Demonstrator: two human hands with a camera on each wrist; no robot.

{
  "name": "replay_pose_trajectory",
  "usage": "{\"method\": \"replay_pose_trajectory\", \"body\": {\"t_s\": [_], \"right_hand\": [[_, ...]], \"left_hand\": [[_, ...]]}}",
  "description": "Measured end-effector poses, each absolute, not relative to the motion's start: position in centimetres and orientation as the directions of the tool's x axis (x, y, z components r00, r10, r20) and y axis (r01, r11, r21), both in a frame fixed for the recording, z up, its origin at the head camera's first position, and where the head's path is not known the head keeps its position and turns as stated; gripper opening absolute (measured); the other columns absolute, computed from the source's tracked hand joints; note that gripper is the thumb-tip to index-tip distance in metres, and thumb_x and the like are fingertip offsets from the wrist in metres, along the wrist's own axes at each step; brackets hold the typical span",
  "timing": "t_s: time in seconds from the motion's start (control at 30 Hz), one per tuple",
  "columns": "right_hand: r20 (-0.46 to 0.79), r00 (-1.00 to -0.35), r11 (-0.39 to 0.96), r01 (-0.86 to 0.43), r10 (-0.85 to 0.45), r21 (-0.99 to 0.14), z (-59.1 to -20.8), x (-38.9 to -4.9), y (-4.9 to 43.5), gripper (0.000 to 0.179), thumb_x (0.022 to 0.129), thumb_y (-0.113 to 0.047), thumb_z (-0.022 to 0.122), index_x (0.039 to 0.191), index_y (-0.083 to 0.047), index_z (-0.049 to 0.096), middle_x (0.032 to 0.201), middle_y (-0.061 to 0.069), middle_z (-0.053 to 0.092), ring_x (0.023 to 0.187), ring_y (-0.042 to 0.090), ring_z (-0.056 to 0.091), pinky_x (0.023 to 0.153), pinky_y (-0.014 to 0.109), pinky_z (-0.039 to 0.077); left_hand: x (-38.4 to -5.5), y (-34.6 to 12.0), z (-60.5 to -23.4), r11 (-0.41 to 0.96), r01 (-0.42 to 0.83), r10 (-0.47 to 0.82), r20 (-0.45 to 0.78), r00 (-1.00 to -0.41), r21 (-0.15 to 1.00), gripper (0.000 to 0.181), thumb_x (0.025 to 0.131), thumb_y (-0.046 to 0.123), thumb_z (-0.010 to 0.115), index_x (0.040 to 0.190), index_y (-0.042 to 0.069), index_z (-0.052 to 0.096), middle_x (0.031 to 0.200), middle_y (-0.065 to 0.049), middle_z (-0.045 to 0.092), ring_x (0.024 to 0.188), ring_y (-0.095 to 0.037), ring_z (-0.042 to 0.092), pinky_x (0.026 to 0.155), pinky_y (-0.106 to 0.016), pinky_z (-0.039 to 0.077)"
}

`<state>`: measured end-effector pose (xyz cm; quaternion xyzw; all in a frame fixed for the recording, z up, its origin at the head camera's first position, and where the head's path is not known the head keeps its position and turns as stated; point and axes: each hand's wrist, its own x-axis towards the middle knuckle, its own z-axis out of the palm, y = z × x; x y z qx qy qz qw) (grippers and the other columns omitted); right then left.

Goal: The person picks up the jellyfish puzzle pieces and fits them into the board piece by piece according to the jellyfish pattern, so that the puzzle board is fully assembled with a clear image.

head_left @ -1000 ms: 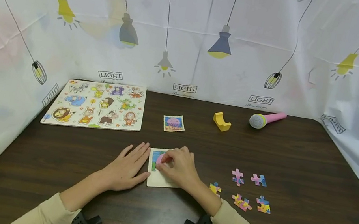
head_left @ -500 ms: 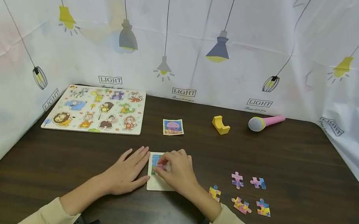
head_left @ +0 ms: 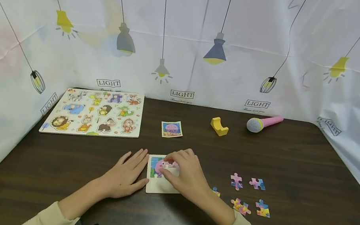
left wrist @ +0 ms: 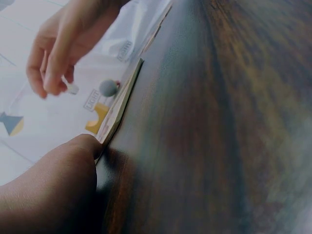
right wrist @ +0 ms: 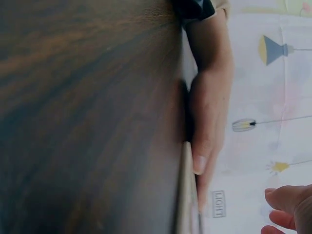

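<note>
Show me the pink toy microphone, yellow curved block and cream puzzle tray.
Pink toy microphone (head_left: 270, 121): head view, handle.
Yellow curved block (head_left: 219, 128): head view, middle.
Cream puzzle tray (head_left: 160, 187): head view, bare part.

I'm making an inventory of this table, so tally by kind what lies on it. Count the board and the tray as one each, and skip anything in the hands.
Loose puzzle pieces: 5 (one partly hidden by the right forearm)
Puzzle tray: 1
Animal board: 1
Picture card: 1
Yellow block: 1
Toy microphone: 1
Total: 10
</note>
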<state>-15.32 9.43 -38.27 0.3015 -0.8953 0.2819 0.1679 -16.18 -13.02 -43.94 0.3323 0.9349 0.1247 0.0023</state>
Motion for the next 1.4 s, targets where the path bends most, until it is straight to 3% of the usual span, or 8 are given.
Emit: {"method": "replay_pose_trajectory", "body": {"t_s": [0.4,0.87,1.4], "right_hand": [[0.6,-0.69,0.663,-0.673,-0.405,-0.328,-35.8,-14.5,13.2,0.032,0.073,-0.018,0.079,0.1,-0.007,0.065,0.095,0.002,0.062,0.092,0.017,0.048,0.08,0.034,0.041],[0.691,-0.664,0.723,-0.623,-0.286,-0.298,-35.0,-14.3,19.3,0.044,0.071,-0.01,0.077,0.11,-0.001,0.059,0.097,0.01,0.061,0.096,0.027,0.046,0.081,0.039,0.036],[0.665,-0.732,0.795,-0.489,-0.149,-0.36,-37.9,-14.5,25.3,0.065,0.068,-0.002,0.077,0.126,0.002,0.048,0.105,0.017,0.056,0.095,0.032,0.042,0.075,0.042,0.033]], "left_hand": [[-16.1,-13.0,-44.0,0.744,0.631,0.627,0.097,-0.773,0.221,0.073,0.096,0.051,0.031,0.145,-0.001,0.018,0.151,-0.016,0.013,0.138,-0.024,0.009,0.107,-0.049,0.008],[-16.2,-13.0,-44.0,0.739,0.634,0.63,0.098,-0.77,0.227,0.072,0.096,0.05,0.032,0.145,-0.001,0.017,0.151,-0.016,0.013,0.138,-0.024,0.01,0.107,-0.049,0.009],[-16.1,-13.0,-43.9,0.74,0.632,0.625,0.112,-0.772,0.231,0.071,0.096,0.048,0.034,0.144,-0.002,0.019,0.15,-0.017,0.015,0.138,-0.026,0.012,0.106,-0.05,0.011]]}}
